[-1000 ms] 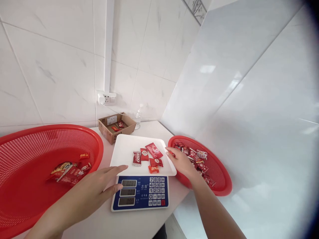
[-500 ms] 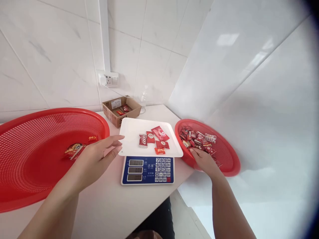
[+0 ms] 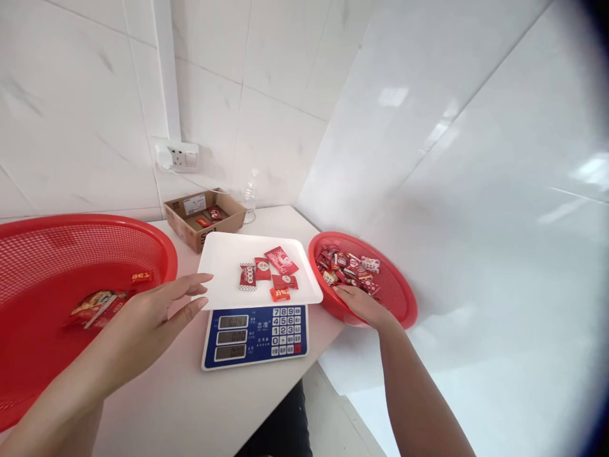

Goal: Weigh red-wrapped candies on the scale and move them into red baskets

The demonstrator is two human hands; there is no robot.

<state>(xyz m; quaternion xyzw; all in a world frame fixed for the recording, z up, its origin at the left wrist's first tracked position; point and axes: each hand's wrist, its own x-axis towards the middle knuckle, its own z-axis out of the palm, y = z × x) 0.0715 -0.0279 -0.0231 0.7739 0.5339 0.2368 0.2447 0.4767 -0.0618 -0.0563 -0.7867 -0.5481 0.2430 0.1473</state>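
My left hand [image 3: 152,324] is open, thumb and fingers apart, with its fingertips by the left edge of the white scale tray [image 3: 221,263]. Several red wrapped candies [image 3: 261,270] lie on that tray, above the scale's blue keypad panel [image 3: 259,336]. At the front rim of the smaller red basket [image 3: 404,301], my right hand [image 3: 361,306] appears to grip the rim, its visible digits over the inner side and the others hidden. A heap of wrapped candies [image 3: 345,266] fills part of this basket.
A large red basket [image 3: 157,238] with a few packets stands at the left. Behind the scale are a cardboard box [image 3: 183,231] holding a few packets and a clear bottle [image 3: 251,187]. A wall socket [image 3: 178,157] is above. The white table's edge [image 3: 273,409] runs diagonally at the front.
The view has turned slightly right, so everything sits further left. Both hands keep about the same places beside the tray and at the small basket. The candies on the tray look unchanged.
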